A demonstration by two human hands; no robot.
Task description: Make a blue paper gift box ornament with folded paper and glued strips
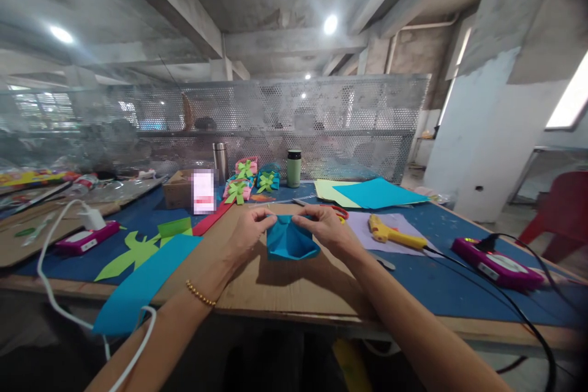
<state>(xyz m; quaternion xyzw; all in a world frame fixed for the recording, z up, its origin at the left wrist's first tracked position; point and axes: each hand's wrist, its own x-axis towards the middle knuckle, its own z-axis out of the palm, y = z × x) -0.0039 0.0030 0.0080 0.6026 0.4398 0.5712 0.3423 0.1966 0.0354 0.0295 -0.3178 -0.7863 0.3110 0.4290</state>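
A folded blue paper piece point(291, 242), shaped like a small open box or pouch, hangs just above the brown cardboard sheet point(294, 291). My left hand point(252, 229) pinches its upper left edge between thumb and fingertips. On the opposite side, my right hand point(324, 226) pinches the upper right edge in the same way. The paper's open side faces me, and creases run across its inside. Red-handled scissors point(340, 213) lie just behind my right hand, partly covered by it.
A yellow glue gun point(395, 234) rests on lilac paper point(367, 220) at right, its cord crossing the table. Purple power strips point(498, 266) sit on both sides. Green paper cutouts point(133, 252) and a blue strip point(154, 278) lie left. Small decorated baskets point(267, 179) and a green tumbler point(294, 168) stand behind.
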